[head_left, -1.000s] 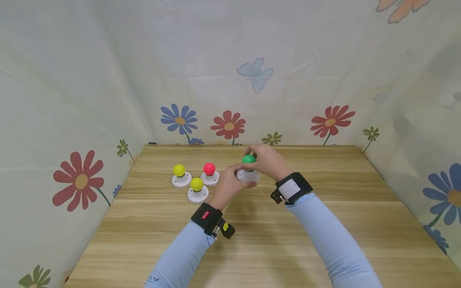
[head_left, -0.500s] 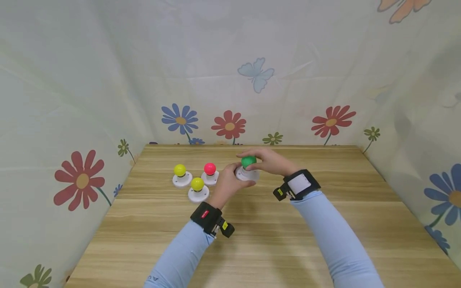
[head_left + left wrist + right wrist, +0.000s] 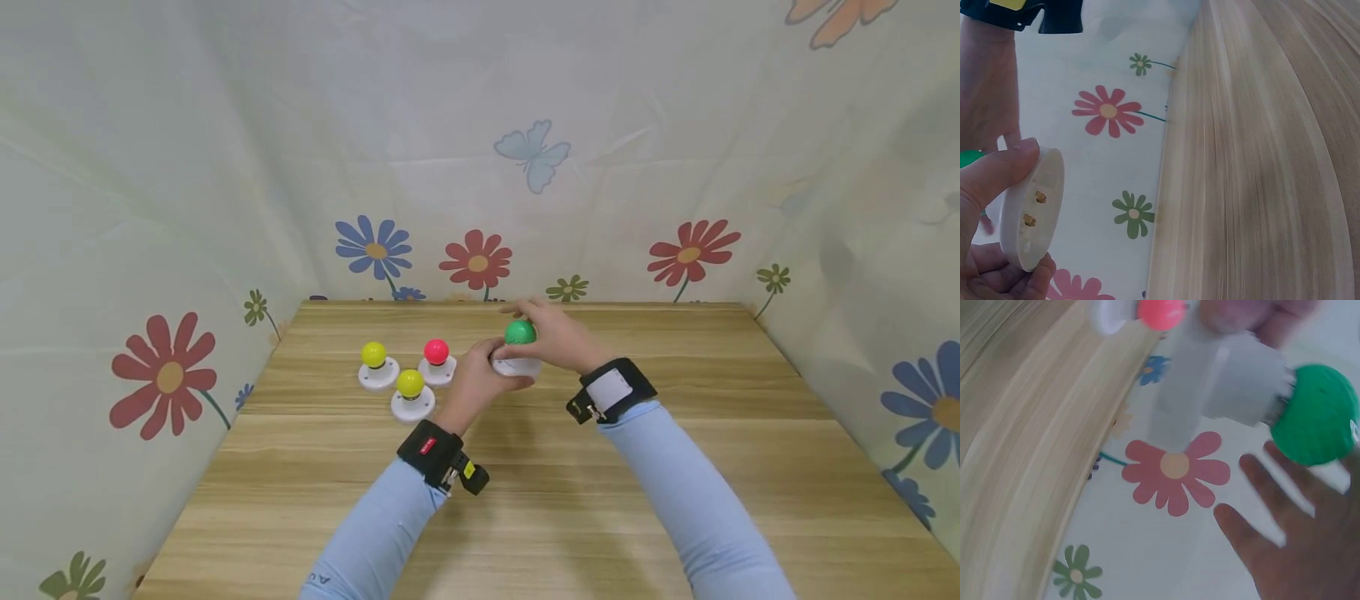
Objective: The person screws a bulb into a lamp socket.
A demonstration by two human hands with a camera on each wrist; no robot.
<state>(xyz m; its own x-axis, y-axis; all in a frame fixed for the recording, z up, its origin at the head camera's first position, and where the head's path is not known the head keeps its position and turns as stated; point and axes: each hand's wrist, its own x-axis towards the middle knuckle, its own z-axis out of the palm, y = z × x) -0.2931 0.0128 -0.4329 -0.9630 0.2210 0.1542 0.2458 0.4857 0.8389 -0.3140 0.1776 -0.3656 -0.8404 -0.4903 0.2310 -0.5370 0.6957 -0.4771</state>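
My left hand [image 3: 480,380] grips a round white bulb socket [image 3: 1046,206] by its rim, raised over the table, with the thumb on one side and the fingers curled on the other. Two brass contacts show in its underside in the left wrist view. A green light bulb [image 3: 1316,415] sits at the socket's mouth, with part of its metal cap showing. My right hand [image 3: 562,335] is around the bulb, thumb at the near side and fingers at the far side. In the right wrist view its fingers [image 3: 1244,534] are spread and fairly straight beside the bulb.
Left of the hands, two yellow bulbs [image 3: 373,355] and one pink-red bulb [image 3: 436,352] stand in white sockets [image 3: 413,406] on the wooden table [image 3: 660,500]. A white flower-patterned cloth [image 3: 405,125] closes off the back and sides.
My right wrist turned outward, then back, with the thumb shifting left across the front of the green bulb and the fingers shifting right behind it. The left hand keeps the socket in place.
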